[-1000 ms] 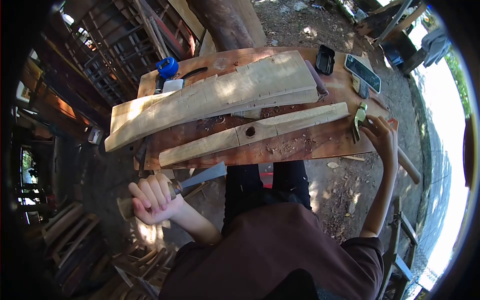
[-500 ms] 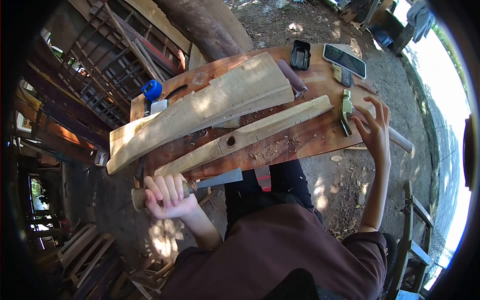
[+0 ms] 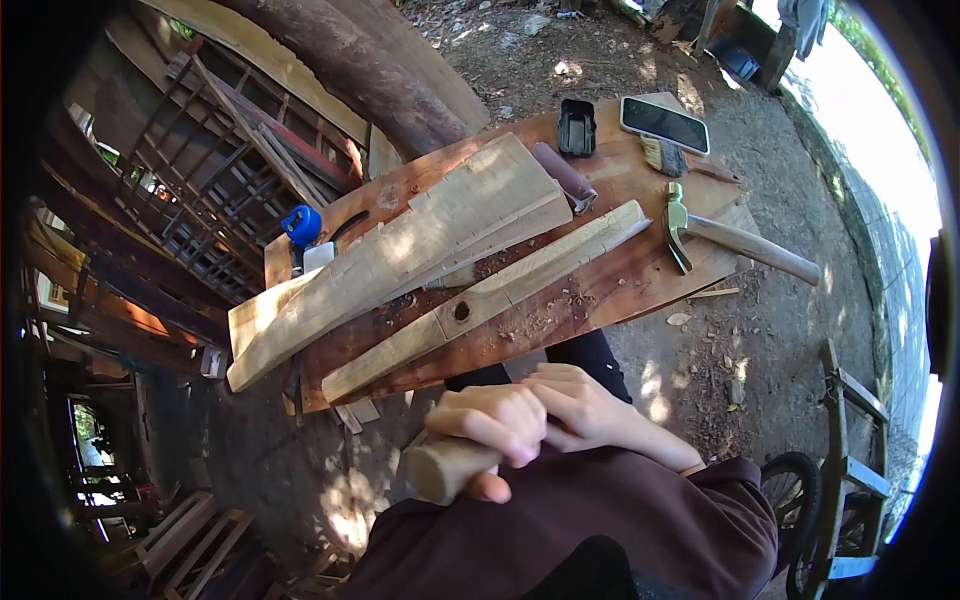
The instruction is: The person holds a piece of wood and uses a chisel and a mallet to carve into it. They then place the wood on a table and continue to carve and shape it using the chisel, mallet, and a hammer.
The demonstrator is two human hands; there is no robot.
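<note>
Pale round wooden tool handle (image 3: 440, 468) is sitting clamped in the grip of the left hand (image 3: 492, 422), six o'clock of the reddish plank desk (image 3: 620, 290); right hand (image 3: 590, 412) is pressing alongside, its grip unclear

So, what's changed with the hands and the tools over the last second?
The right hand came off the hammer, which lies on the bench, and swung back to the lap. The left hand brought the chisel in from the left side. Both hands now close around it by the wooden handle, and the blade is hidden. The boards and phone lie as before.
</note>
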